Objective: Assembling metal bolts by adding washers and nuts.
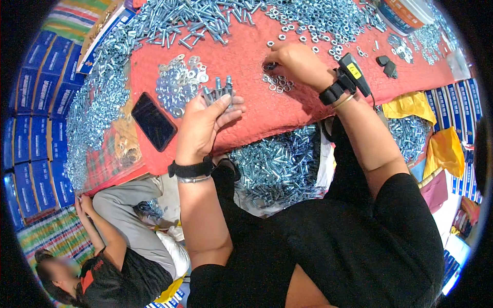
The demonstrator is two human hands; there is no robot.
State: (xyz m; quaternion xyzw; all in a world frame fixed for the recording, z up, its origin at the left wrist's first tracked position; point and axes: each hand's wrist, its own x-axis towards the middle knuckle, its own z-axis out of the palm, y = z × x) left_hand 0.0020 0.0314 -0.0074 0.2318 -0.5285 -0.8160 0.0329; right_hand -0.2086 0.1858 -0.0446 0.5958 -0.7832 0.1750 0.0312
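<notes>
My left hand [209, 118] is closed around several silver bolts [219, 90], with the thumb lying across them and their ends pointing away from me. To its left lies a pile of flat washers [181, 84] on the red cloth [251, 56]. My right hand [296, 62] reaches down at a small heap of ring washers [278, 83]. Its fingers are bent and their tips partly hidden by the hand, so whether a washer is between them does not show.
Bolts [195, 20] and nuts [328, 23] heap along the far side. A phone [154, 121] lies at the left, a bucket [404, 15] stands far right. Below the table edge is a bolt-filled sack [280, 169]. Blue boxes [43, 92] are stacked left, where another person [128, 246] sits.
</notes>
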